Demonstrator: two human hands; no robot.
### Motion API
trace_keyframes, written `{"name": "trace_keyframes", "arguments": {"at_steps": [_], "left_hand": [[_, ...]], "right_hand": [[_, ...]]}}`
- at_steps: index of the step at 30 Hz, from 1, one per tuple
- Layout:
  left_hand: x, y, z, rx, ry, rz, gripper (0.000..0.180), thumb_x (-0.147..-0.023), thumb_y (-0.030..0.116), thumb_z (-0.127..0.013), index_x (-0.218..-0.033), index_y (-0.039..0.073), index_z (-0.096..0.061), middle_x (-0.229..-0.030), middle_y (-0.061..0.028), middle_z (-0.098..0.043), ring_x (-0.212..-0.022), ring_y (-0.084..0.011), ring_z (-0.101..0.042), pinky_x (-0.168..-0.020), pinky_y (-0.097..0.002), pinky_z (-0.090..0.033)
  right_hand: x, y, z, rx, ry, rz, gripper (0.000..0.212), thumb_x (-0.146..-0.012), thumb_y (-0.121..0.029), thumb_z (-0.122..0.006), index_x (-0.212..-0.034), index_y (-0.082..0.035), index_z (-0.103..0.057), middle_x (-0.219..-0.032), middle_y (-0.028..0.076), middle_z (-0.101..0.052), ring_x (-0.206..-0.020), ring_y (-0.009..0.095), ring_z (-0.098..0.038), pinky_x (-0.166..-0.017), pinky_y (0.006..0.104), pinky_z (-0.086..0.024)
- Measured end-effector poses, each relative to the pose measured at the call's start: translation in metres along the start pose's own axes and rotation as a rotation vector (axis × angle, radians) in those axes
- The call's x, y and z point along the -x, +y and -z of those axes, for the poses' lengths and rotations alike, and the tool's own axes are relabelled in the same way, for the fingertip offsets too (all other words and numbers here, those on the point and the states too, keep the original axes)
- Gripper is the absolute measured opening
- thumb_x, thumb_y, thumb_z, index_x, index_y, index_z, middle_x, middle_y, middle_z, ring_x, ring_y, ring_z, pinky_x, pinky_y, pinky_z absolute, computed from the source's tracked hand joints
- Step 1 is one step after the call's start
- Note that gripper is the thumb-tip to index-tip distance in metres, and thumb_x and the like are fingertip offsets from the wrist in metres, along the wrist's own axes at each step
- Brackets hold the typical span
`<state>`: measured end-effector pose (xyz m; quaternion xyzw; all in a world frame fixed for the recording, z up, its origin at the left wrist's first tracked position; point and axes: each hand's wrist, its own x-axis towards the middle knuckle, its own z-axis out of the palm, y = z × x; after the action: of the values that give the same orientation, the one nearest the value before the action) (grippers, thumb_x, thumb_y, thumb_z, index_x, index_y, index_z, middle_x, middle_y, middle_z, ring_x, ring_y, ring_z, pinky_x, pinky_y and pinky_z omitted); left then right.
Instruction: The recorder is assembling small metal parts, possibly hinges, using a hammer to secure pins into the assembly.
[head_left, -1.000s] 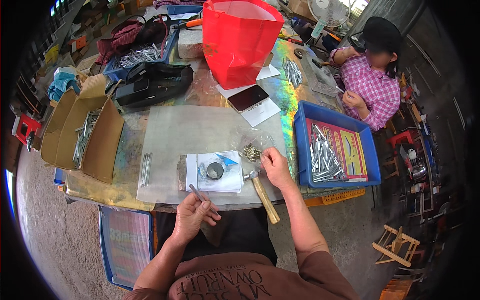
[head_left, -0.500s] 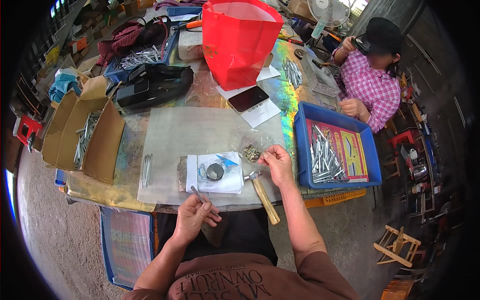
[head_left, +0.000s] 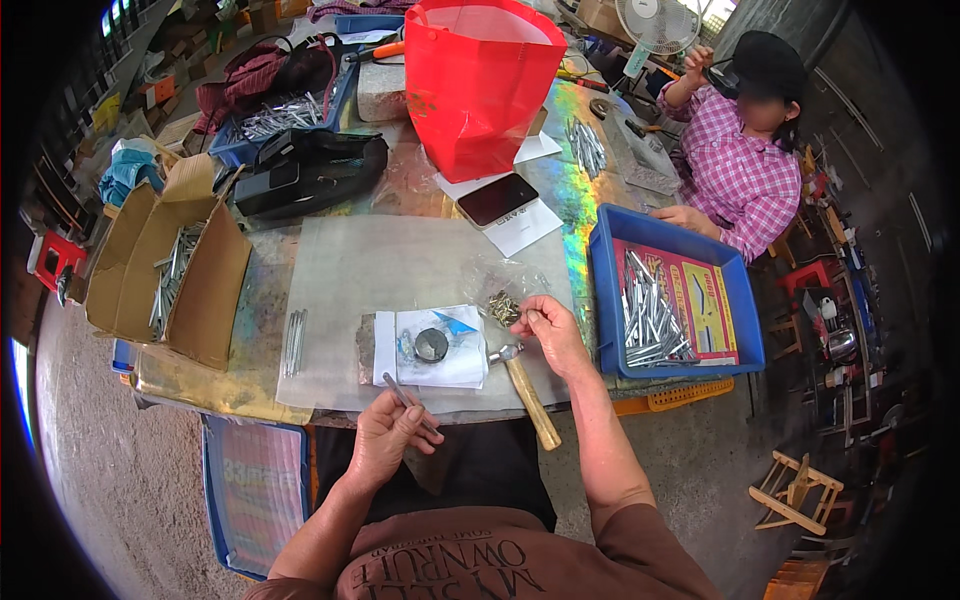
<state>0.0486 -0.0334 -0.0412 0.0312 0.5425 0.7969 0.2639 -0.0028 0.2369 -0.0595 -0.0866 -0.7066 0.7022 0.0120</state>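
Note:
My left hand (head_left: pixel 388 437) is closed round a thin grey metal rod (head_left: pixel 397 390), just off the table's near edge. My right hand (head_left: pixel 552 332) has its thumb and fingers pinched together beside a pile of small brass-coloured parts (head_left: pixel 502 308), which lies on a clear plastic bag (head_left: pixel 508 272). Whatever the pinch holds is too small to make out. Between my hands a round dark block (head_left: pixel 431 345) rests on a pad of white paper (head_left: pixel 462 373). A hammer (head_left: pixel 530 400) with a wooden handle lies right of the pad, its handle overhanging the table edge.
Several metal rods (head_left: pixel 294 343) lie left of the pad. More rods fill a cardboard box (head_left: pixel 215 310) at left and a blue tray (head_left: pixel 745 320) at right. A phone (head_left: pixel 497 200) and a red bag (head_left: pixel 480 90) stand farther back. A co-worker (head_left: pixel 745 150) sits at far right.
My right hand has shifted slightly down and its fingers have drawn back a little from the brass-coloured pile. My left hand keeps the rod nearly still. The co-worker's raised hand has moved up.

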Motion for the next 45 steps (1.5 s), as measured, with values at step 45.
{"name": "trace_keyframes", "arguments": {"at_steps": [45], "left_hand": [[-0.014,-0.002,-0.013,0.196,0.096,-0.062,0.013,-0.085,0.013,-0.053,-0.084,0.000,-0.054,-0.078,-0.0102,-0.060,-0.063,-0.0152,-0.060,-0.054,-0.0234,-0.050]], "right_hand": [[0.100,-0.030,-0.087,0.322,-0.094,0.151,0.013,-0.084,-0.012,-0.053,-0.081,0.001,-0.052,-0.066,0.004,-0.051,-0.059,0.010,-0.047,-0.052,0.0236,-0.039]]}}
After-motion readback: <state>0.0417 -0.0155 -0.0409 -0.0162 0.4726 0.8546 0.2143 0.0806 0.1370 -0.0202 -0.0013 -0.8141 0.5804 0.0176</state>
